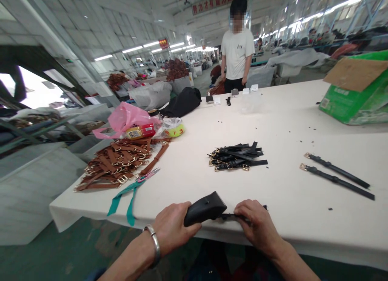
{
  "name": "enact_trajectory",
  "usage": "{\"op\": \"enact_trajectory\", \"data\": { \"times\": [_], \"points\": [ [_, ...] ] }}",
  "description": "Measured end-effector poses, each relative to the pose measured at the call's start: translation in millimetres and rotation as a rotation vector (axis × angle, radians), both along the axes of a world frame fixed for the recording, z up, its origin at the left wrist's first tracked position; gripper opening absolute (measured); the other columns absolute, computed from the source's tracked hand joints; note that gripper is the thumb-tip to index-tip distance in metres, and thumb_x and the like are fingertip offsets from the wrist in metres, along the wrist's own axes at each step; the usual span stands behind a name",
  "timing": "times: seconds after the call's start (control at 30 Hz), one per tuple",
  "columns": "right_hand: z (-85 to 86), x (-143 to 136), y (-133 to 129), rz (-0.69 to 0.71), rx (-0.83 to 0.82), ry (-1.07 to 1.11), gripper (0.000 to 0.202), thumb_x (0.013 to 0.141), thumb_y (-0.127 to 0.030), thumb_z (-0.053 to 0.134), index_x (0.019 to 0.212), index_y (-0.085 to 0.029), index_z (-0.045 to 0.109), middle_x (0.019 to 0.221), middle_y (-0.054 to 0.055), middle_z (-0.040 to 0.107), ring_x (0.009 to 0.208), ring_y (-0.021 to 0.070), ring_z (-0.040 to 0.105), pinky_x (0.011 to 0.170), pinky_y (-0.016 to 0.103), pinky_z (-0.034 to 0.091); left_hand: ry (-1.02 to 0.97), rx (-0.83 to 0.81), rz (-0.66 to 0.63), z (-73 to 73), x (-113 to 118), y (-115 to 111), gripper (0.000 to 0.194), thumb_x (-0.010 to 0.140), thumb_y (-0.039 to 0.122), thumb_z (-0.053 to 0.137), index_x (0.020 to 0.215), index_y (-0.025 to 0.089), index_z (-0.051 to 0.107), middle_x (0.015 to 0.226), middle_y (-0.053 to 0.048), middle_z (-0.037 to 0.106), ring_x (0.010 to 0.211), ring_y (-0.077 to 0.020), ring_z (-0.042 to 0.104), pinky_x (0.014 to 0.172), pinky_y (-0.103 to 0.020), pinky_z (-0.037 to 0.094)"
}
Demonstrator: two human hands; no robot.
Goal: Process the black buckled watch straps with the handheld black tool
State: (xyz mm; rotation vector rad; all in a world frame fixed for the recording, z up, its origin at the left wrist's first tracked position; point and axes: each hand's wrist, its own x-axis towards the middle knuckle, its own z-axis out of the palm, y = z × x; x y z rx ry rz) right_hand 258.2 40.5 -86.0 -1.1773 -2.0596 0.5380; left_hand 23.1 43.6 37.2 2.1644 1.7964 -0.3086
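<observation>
My left hand (pixel 174 224), with a silver bangle at its wrist, is wrapped round a black handheld tool (pixel 206 208) shaped like a hair clipper. Between finger and thumb, my right hand (pixel 257 222) pinches a black strap (pixel 232 217) near the table's front edge. The tool's far end is close to the strap's left part; whether they touch cannot be made out. Beyond the hands lies a pile of black buckled straps (pixel 236 156). Two more black straps, a nearer one (pixel 339 181) and a farther one (pixel 338 170), lie side by side on the right.
The white-covered table (pixel 188 164) bears brown buckled straps (pixel 115 164), pink-handled scissors (pixel 148 175) with a teal ribbon (pixel 131 192), a pink bag (pixel 130 117), a black cloth (pixel 183 101) and a green box (pixel 354 99). A person (pixel 237 51) stands behind it.
</observation>
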Motion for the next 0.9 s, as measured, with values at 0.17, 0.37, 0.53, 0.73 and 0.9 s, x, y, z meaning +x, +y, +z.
{"op": "enact_trajectory", "data": {
  "times": [0.17, 0.37, 0.53, 0.73, 0.9],
  "points": [
    [-3.6, 1.8, 2.8, 0.032, -0.016, 0.033, 0.013, 0.075, -0.013, 0.052, 0.082, -0.022, 0.058, 0.079, 0.003, 0.060, 0.077, 0.0175, 0.053, 0.071, 0.031, 0.038, 0.105, -0.045, -0.053, 6.9, 18.4, -14.0, 0.030, 0.071, 0.042, 0.044, 0.090, 0.022, 0.054, 0.082, -0.006, 0.064, 0.080, -0.0243, 0.059, 0.067, -0.033, 0.041],
    [-3.4, 3.0, 4.7, -0.042, -0.125, 0.072, 0.011, 0.074, -0.019, 0.055, 0.084, -0.021, 0.057, 0.080, 0.003, 0.058, 0.077, 0.0185, 0.053, 0.069, 0.031, 0.040, 0.147, 0.002, -0.114, -1.5, 37.5, 11.2, 0.029, 0.069, 0.042, 0.046, 0.085, 0.020, 0.055, 0.083, -0.008, 0.064, 0.081, -0.0261, 0.059, 0.068, -0.034, 0.044],
    [-3.9, 1.4, 5.6, -0.090, -0.152, 0.073, 0.012, 0.071, -0.018, 0.056, 0.082, -0.021, 0.057, 0.078, 0.002, 0.057, 0.076, 0.0184, 0.052, 0.069, 0.031, 0.040, 0.073, 0.024, -0.110, -5.9, 27.6, 23.9, 0.030, 0.066, 0.046, 0.048, 0.081, 0.021, 0.058, 0.078, -0.006, 0.064, 0.074, -0.0241, 0.060, 0.060, -0.031, 0.043],
    [-3.1, -3.5, 3.3, -0.127, -0.150, 0.073, 0.015, 0.067, -0.012, 0.055, 0.079, -0.022, 0.057, 0.075, 0.001, 0.057, 0.074, 0.0173, 0.051, 0.068, 0.029, 0.038, 0.054, -0.060, -0.075, -2.6, 5.4, 18.5, 0.027, 0.066, 0.044, 0.048, 0.080, 0.023, 0.059, 0.077, -0.005, 0.064, 0.073, -0.0219, 0.059, 0.060, -0.028, 0.042],
    [-1.9, -6.3, 3.5, -0.174, -0.147, 0.103, 0.020, 0.064, -0.009, 0.054, 0.079, -0.022, 0.056, 0.075, 0.000, 0.057, 0.074, 0.0172, 0.051, 0.069, 0.029, 0.038, 0.015, -0.055, -0.083, -5.0, 17.5, 17.7, 0.029, 0.066, 0.042, 0.048, 0.084, 0.022, 0.058, 0.082, -0.006, 0.064, 0.079, -0.0222, 0.059, 0.064, -0.027, 0.042]
  ]
}}
